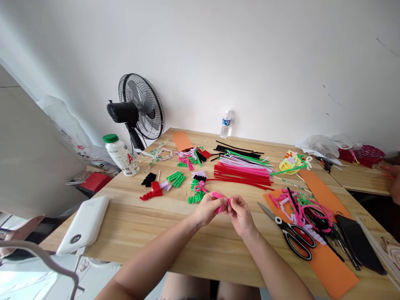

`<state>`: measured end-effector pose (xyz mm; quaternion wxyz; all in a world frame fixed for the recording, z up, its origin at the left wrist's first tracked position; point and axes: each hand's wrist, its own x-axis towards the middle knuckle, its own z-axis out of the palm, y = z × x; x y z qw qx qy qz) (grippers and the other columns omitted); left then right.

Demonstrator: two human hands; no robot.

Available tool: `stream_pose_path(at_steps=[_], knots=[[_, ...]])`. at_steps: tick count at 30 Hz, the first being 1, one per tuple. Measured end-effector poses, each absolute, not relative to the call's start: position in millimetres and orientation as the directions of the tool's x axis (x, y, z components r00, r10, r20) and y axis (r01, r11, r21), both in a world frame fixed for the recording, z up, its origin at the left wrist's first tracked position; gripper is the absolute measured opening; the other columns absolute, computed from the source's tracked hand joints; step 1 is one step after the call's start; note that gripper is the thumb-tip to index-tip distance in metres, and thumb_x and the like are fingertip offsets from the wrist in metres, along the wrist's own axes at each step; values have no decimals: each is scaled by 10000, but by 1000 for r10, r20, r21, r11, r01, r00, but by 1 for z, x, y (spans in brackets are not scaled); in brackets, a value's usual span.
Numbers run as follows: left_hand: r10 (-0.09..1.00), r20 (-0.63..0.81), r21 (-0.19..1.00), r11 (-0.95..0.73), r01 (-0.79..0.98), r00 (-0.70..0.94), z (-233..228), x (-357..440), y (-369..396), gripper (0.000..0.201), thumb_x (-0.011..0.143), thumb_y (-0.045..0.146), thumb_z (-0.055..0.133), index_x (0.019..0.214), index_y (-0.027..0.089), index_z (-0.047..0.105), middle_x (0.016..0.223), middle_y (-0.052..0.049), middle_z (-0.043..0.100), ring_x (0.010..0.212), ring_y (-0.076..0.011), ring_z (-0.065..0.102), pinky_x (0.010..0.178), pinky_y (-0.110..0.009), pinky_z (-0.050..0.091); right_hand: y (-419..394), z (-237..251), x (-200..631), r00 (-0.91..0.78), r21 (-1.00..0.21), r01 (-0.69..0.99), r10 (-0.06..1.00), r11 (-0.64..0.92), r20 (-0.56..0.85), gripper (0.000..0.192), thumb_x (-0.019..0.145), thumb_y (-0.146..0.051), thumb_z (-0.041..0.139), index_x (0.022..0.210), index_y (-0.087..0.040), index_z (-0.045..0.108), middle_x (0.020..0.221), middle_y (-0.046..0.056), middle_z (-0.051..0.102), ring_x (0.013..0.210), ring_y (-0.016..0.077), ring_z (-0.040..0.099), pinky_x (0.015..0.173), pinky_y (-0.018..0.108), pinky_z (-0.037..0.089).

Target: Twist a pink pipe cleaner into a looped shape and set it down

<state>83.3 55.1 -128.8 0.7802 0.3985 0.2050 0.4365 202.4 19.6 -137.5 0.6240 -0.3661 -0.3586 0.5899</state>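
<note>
Head view: both hands, left hand (208, 207) and right hand (240, 213), pinch a half-coiled pink pipe cleaner (220, 201) over the bench (175, 233). Finished coils (176, 179) lie beyond it, and many straight stems (243, 170) are unused.

A plain white wall (250, 54) rises behind a pale wooden worktop (150, 225), evenly lit with soft daylight. A black standing fan (140, 106) stands at the worktop's far left corner, against the wall. A second wooden table (359, 177) adjoins on the right.
</note>
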Motion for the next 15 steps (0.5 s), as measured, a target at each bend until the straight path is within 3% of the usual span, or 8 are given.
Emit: stream_pose_path(at_steps=[6, 11, 15], knots=[[870, 43, 768, 285, -574, 491, -131, 86, 51, 244, 625, 298, 723, 579, 134, 547, 427, 25, 502, 430, -92, 457, 489, -239, 350, 17, -137, 197, 64, -843, -537, 998, 41, 7, 321, 690, -409, 712, 575, -209, 490, 491, -60, 480, 418, 76, 334, 536, 256, 407], [875, 79, 759, 257, -598, 477, -131, 86, 49, 238, 663, 296, 711, 588, 129, 559, 465, 12, 533, 460, -92, 471, 506, -237, 359, 16, -138, 197, 58, -809, -585, 998, 60, 32, 287, 715, -366, 709, 580, -206, 513, 502, -55, 493, 451, 78, 375, 553, 242, 399], [865, 93, 807, 225, -547, 493, -131, 84, 55, 317, 704, 371, 685, 557, 129, 544, 494, -3, 549, 496, -107, 507, 541, -256, 399, 18, -136, 201, 63, -847, -525, 996, 86, 62, 260, 743, -366, 687, 605, -195, 548, 549, -25, 550, 514, 98, 454, 546, 243, 384]])
